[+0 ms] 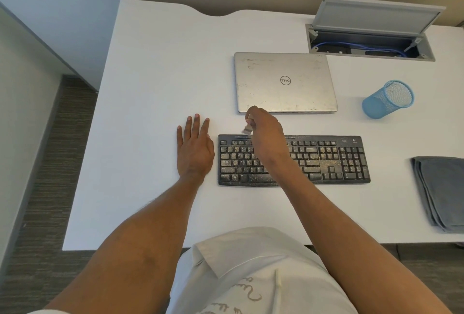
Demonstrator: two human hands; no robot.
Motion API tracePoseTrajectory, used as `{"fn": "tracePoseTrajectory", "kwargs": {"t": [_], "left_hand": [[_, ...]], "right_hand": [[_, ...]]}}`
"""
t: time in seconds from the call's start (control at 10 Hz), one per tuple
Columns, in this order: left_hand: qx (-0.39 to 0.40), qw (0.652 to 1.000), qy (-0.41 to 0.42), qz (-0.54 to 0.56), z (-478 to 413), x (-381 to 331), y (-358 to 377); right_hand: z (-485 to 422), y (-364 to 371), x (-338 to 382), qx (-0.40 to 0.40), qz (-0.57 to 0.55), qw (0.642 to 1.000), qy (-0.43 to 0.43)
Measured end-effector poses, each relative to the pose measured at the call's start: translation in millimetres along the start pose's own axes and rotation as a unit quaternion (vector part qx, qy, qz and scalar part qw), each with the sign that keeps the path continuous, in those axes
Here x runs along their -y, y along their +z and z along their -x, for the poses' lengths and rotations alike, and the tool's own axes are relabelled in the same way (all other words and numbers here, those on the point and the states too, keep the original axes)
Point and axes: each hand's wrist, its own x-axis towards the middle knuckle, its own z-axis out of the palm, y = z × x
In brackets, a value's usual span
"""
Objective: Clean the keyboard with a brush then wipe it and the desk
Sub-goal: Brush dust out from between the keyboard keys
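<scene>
A black keyboard (326, 160), speckled with pale dust and crumbs, lies on the white desk (155, 75). My right hand (266, 135) hovers over the keyboard's upper left part, shut on a small brush (247, 129) whose blurred bristle end points down at the top row of keys. My left hand (193, 148) rests flat on the desk just left of the keyboard, fingers spread, holding nothing. A folded grey cloth (442, 188) lies at the desk's right edge.
A closed silver laptop (285, 82) sits right behind the keyboard. A blue mesh pen cup (388, 100) stands to its right. An open cable hatch (369, 42) with blue cables is at the back right. The desk's left edge drops to carpet.
</scene>
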Motion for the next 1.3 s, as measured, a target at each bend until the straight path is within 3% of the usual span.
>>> {"fn": "tracePoseTrajectory", "kwargs": {"t": [0.5, 0.7, 0.9, 1.0, 1.2, 1.3], "left_hand": [[-0.001, 1.000, 0.000, 0.002, 0.7, -0.5, -0.3], [-0.002, 1.000, 0.000, 0.004, 0.3, -0.2, -0.1], [0.001, 1.000, -0.002, 0.005, 0.5, -1.0, -0.9], [0.003, 1.000, -0.002, 0.004, 0.1, -1.3, -1.5], [0.003, 1.000, -0.003, 0.003, 0.0, -1.1, -1.7], [0.002, 1.000, -0.002, 0.003, 0.2, -1.2, -1.1]], "right_hand": [[6.6, -1.7, 1.7, -0.021, 0.197, 0.971, -0.134], [3.7, 9.8, -1.7, 0.008, 0.111, 0.987, -0.120], [6.8, 0.9, -2.2, 0.011, 0.142, 0.985, -0.102], [5.0, 3.5, -2.1, -0.014, 0.168, 0.976, -0.139], [5.2, 11.5, -1.3, 0.014, 0.111, 0.981, -0.156], [2.6, 8.8, -5.2, 0.028, 0.163, 0.976, -0.140]]}}
